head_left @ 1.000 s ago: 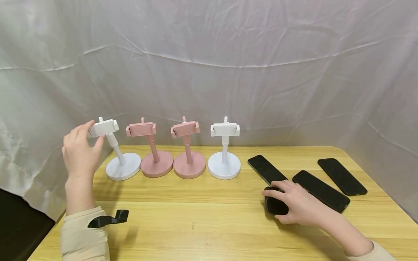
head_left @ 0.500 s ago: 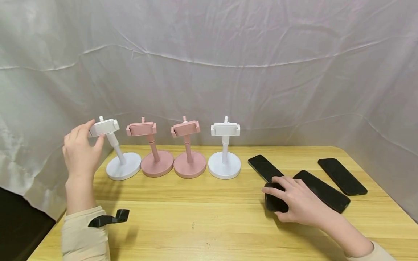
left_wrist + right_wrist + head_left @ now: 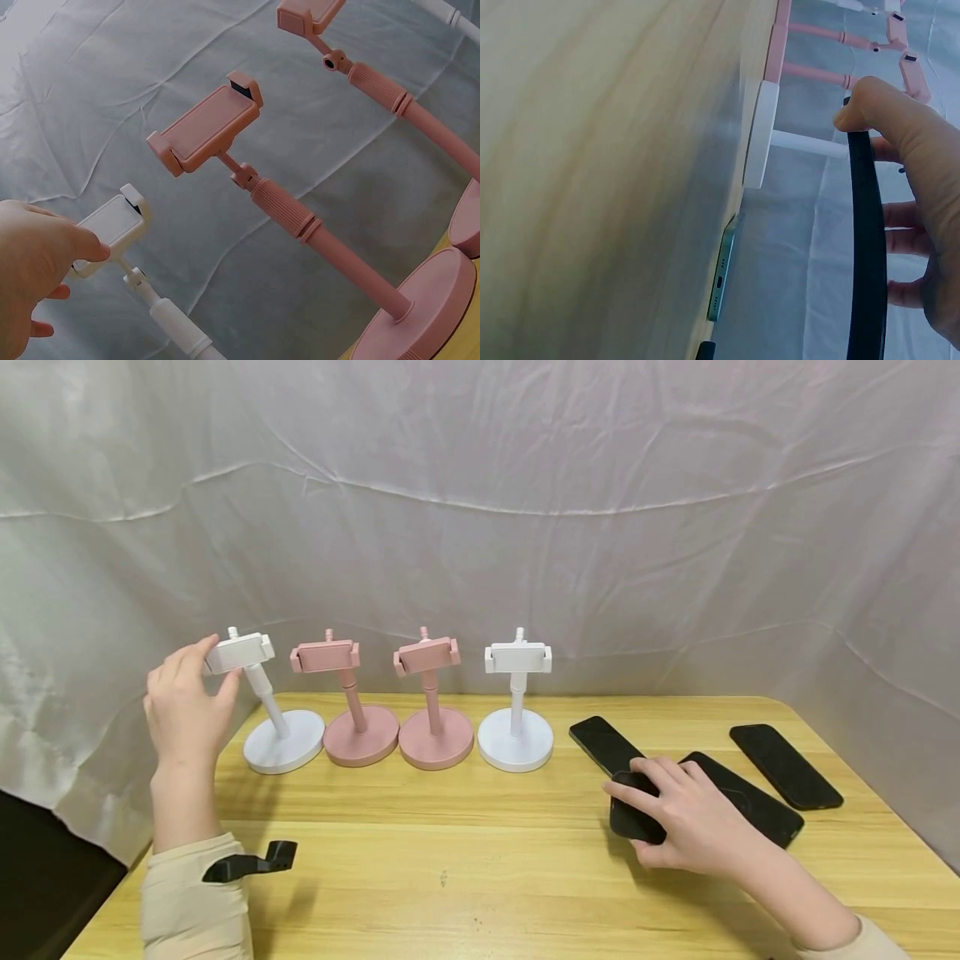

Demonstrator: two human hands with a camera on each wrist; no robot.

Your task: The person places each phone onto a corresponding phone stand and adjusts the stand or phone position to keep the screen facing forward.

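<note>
My left hand (image 3: 185,702) pinches the left end of the clamp on the leftmost white phone stand (image 3: 279,742). In the left wrist view, thumb and fingers lie on either side of that white clamp (image 3: 116,225). At the right of the table, my right hand (image 3: 693,814) holds a black phone (image 3: 633,810) by its edges. The right wrist view shows this phone (image 3: 866,240) raised off the wood, thumb at one edge, fingers behind. Part of the phone is hidden by the hand in the head view.
Two pink phone stands (image 3: 362,737) (image 3: 437,739) and another white stand (image 3: 516,742) line the table's back. Three more black phones (image 3: 603,743) (image 3: 757,802) (image 3: 787,766) lie flat at the right. A grey cloth (image 3: 480,527) hangs behind the table (image 3: 442,893).
The right hand has lifted the phone slightly, tilting it and shifting it a little toward the back. The left hand stays on the white stand's clamp.
</note>
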